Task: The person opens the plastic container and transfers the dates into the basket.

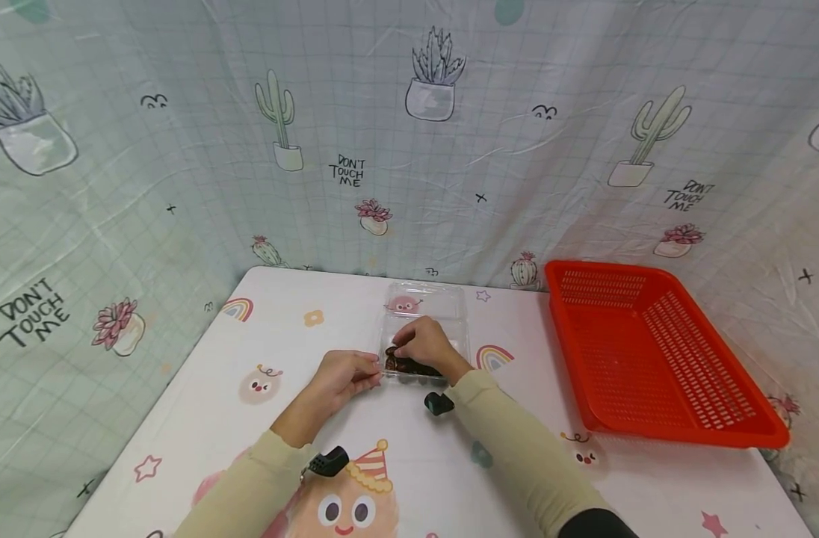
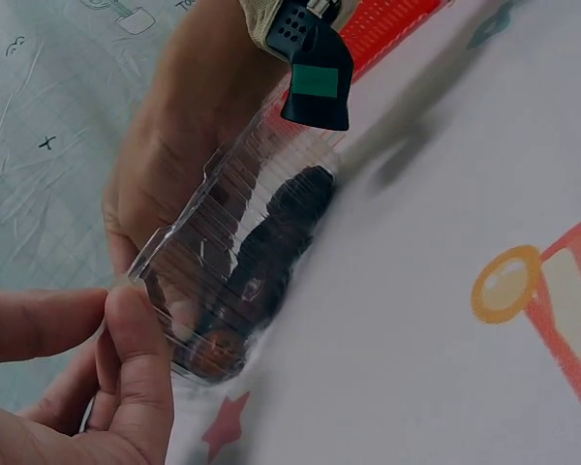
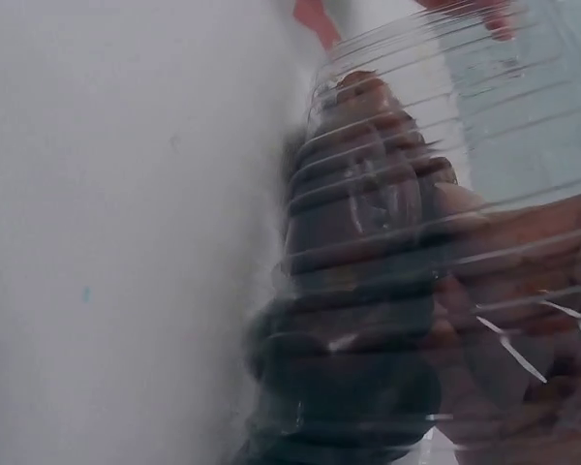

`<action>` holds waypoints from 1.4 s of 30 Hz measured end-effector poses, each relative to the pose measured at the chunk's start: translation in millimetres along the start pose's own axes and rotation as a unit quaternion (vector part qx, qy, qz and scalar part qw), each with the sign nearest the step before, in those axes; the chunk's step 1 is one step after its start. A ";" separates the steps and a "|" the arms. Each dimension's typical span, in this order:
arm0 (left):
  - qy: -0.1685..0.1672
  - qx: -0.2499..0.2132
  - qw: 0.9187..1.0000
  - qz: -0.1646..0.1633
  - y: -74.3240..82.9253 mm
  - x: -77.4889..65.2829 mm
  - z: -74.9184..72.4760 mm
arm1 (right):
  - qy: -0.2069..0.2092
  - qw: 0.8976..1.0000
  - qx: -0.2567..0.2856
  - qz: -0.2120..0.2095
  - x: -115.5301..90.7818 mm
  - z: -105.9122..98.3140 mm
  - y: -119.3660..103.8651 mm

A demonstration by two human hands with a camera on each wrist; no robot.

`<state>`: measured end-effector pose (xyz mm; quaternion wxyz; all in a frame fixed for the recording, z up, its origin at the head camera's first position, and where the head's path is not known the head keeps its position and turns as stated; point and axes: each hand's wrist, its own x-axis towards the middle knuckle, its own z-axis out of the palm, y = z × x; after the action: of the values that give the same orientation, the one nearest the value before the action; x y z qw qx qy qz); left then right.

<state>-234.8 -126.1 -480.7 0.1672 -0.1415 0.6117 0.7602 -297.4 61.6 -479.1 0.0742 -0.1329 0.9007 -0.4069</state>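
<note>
A clear plastic clamshell box stands on the table with its lid folded back. Along its front lie several dark brown, glossy oval pieces, which look like small fruit. My left hand pinches the box's near left rim between thumb and fingers. Reaching into the box from the right, my right hand pinches one dark piece at the left end of the row. Through the ribbed wall, the right wrist view shows the dark pieces beside the right fingers, somewhat blurred.
To the right stands a red plastic basket with slotted walls. A white tablecloth with cartoon prints covers the table. Behind it hangs a curtain printed with cacti. Black camera mounts stick out below both wrists.
</note>
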 end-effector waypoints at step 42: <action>-0.009 -0.012 1.000 -0.001 1.7 -2.1 2.9 | -0.045 0.998 0.023 -0.048 -7.7 -53.7 -18.2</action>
<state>-233.7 -123.8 -477.7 0.1717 -0.1378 0.6006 0.7687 -299.8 90.6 -429.8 0.0981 -0.1929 0.8793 -0.4243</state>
